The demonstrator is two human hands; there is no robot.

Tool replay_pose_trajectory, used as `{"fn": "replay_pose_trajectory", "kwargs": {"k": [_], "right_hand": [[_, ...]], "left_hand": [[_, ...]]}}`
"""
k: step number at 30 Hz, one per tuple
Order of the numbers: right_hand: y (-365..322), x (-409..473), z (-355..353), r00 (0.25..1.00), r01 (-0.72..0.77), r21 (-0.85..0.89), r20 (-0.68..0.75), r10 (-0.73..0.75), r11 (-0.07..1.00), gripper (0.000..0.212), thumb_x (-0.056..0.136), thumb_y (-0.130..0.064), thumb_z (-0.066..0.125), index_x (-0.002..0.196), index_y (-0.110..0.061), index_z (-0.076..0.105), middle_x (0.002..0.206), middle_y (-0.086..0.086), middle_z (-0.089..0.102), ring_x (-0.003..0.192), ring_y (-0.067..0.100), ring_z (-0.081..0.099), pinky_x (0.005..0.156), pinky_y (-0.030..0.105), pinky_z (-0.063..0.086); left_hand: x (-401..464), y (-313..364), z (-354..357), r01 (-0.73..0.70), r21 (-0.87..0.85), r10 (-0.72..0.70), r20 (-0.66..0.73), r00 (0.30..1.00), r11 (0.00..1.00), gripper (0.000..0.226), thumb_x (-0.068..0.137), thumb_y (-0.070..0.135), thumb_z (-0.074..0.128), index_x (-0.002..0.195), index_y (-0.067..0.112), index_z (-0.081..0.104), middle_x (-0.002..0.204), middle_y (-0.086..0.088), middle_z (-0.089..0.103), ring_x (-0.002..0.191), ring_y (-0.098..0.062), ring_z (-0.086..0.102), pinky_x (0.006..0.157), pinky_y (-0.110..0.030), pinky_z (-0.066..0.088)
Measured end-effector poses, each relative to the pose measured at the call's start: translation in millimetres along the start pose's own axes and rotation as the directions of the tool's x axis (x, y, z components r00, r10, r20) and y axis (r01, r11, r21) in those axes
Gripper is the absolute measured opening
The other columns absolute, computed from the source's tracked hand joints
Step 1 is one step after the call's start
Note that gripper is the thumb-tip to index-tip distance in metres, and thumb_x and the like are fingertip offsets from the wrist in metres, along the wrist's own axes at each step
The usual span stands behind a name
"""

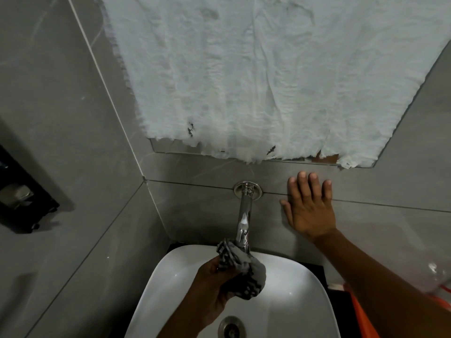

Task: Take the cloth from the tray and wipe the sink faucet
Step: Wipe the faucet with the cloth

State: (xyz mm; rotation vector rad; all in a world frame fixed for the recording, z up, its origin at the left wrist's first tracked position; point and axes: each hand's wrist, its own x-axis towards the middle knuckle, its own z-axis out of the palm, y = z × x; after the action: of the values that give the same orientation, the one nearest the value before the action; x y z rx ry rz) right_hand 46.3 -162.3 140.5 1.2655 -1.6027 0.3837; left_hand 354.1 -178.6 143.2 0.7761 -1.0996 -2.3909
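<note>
**Cloth pressed to the faucet tip over the basin**

Across the far wall above you hangs a wide mirror covered with wrinkled white paper (256, 76), its lower edge torn and ragged. Around it run large grey wall tiles (61, 93), meeting in a corner at the left. Below, near you, sits the white rounded ceramic sink basin (292, 296) with its round metal drain (230, 328) at the near edge of the view.

On the left wall you can see a black wall-mounted holder (22, 191); what it carries is too dim to tell. At the near right, beside the basin, there is an orange object (363, 320) under crinkled clear plastic (436, 276), both cut off by the frame.

Your right hand (307, 208) lies flat on the far wall tile, fingers spread, grip released, just right of the faucet's round base plate. The long chrome wall-mounted faucet spout (244, 215) comes out of that plate and reaches down toward the basin.

Your left hand (214, 289) is over the basin, its grip clenched around the bunched grey-and-black patterned cloth (244, 267). The cloth is touching the near end of the spout, wrapped against its left side and tip.
</note>
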Motion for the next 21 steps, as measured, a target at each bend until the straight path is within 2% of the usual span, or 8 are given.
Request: {"fn": "replay_pose_trajectory", "kwargs": {"k": [3, 6, 9, 11, 15, 18, 20, 21], "right_hand": [[-0.4, 0.1, 1.3, 1.000, 0.004, 0.003, -0.005, -0.004, 1.000, 0.075, 0.094, -0.045, 0.045, 0.154, -0.010, 0.017, 0.166, 0.008, -0.012, 0.153, 0.027, -0.012, 0.123, 0.050, -0.006], [0.0, 0.1, 0.3, 1.000, 0.008, 0.001, -0.003, -0.008, 1.000, 0.078, 0.094, -0.045, 0.046, 0.155, -0.010, 0.011, 0.166, 0.008, -0.014, 0.153, 0.027, -0.014, 0.123, 0.050, -0.008], [0.1, -0.8, 1.7, 1.000, 0.004, 0.008, -0.009, -0.004, 1.000, 0.080, 0.093, -0.045, 0.049, 0.155, -0.009, 0.013, 0.166, 0.008, -0.012, 0.153, 0.027, -0.012, 0.123, 0.050, -0.006], [-0.8, -1.9, 2.2, 1.000, -0.007, 0.010, -0.013, 0.007, 1.000, 0.077, 0.092, -0.044, 0.051, 0.152, -0.009, 0.020, 0.166, 0.008, -0.010, 0.153, 0.027, -0.010, 0.123, 0.050, -0.005], [0.8, -1.4, 0.7, 1.000, 0.001, 0.018, -0.003, -0.001, 1.000, 0.073, 0.093, -0.044, 0.050, 0.151, -0.009, 0.024, 0.166, 0.007, -0.012, 0.153, 0.027, -0.011, 0.123, 0.049, -0.005], [-0.1, -1.5, 2.1, 1.000, 0.010, 0.011, 0.000, -0.010, 1.000, 0.078, 0.093, -0.045, 0.051, 0.153, -0.010, 0.015, 0.166, 0.008, -0.013, 0.153, 0.027, -0.012, 0.123, 0.050, -0.005], [-1.5, -1.7, 0.0, 1.000, 0.008, 0.013, 0.015, -0.008, 1.000, 0.077, 0.092, -0.045, 0.051, 0.152, -0.009, 0.018, 0.166, 0.008, -0.014, 0.153, 0.027, -0.013, 0.122, 0.050, -0.006], [-1.3, -1.8, -1.8, 0.999, 0.000, 0.018, 0.041, -0.001, 1.000, 0.076, 0.092, -0.045, 0.051, 0.151, -0.009, 0.020, 0.166, 0.008, -0.015, 0.153, 0.027, -0.014, 0.122, 0.051, -0.006]], "left_hand": [[-13.5, 12.1, 2.7, 0.017, 0.181, 0.008, -0.132, 0.991, 0.983, 0.043, 0.064, 0.025, 0.091, 0.102, 0.012, 0.078, 0.109, -0.019, 0.076, 0.104, -0.034, 0.072, 0.082, -0.043, 0.062], [-13.2, 20.8, 16.3, -0.024, 0.513, 0.217, -0.319, 0.923, 0.858, 0.002, 0.076, 0.027, 0.081, 0.076, 0.029, 0.082, 0.088, -0.002, 0.082, 0.083, -0.014, 0.077, 0.073, -0.035, 0.063], [-5.8, 34.4, 37.0, -0.056, 0.747, 0.386, -0.277, 0.880, 0.663, 0.005, 0.079, 0.035, 0.078, 0.075, 0.033, 0.075, 0.078, 0.012, 0.079, 0.076, 0.003, 0.072, 0.071, -0.019, 0.057], [6.6, 46.8, 49.8, -0.080, 0.773, 0.397, -0.231, 0.888, 0.630, 0.010, 0.079, 0.042, 0.076, 0.076, 0.033, 0.073, 0.072, 0.013, 0.076, 0.071, 0.002, 0.070, 0.059, -0.012, 0.053], [62.1, 82.2, 72.4, 0.025, 0.858, 0.384, -0.255, 0.888, 0.513, 0.043, 0.083, 0.054, 0.067, 0.094, 0.013, 0.073, 0.080, -0.001, 0.073, 0.067, -0.010, 0.068, 0.051, -0.020, 0.049], [89.2, 112.6, 77.7, 0.073, 0.700, 0.223, -0.322, 0.920, 0.710, 0.043, 0.076, 0.040, 0.080, 0.103, 0.008, 0.072, 0.089, -0.006, 0.075, 0.075, -0.020, 0.074, 0.066, -0.034, 0.063], [86.1, 113.7, 74.6, 0.096, 0.534, 0.096, -0.321, 0.942, 0.840, 0.040, 0.072, 0.033, 0.085, 0.098, 0.006, 0.072, 0.072, -0.001, 0.076, 0.057, -0.014, 0.074, 0.048, -0.025, 0.059], [83.6, 109.2, 72.9, 0.081, 0.508, 0.103, -0.324, 0.940, 0.858, 0.038, 0.072, 0.033, 0.085, 0.095, 0.007, 0.072, 0.066, 0.001, 0.075, 0.051, -0.011, 0.072, 0.041, -0.021, 0.054]]}}
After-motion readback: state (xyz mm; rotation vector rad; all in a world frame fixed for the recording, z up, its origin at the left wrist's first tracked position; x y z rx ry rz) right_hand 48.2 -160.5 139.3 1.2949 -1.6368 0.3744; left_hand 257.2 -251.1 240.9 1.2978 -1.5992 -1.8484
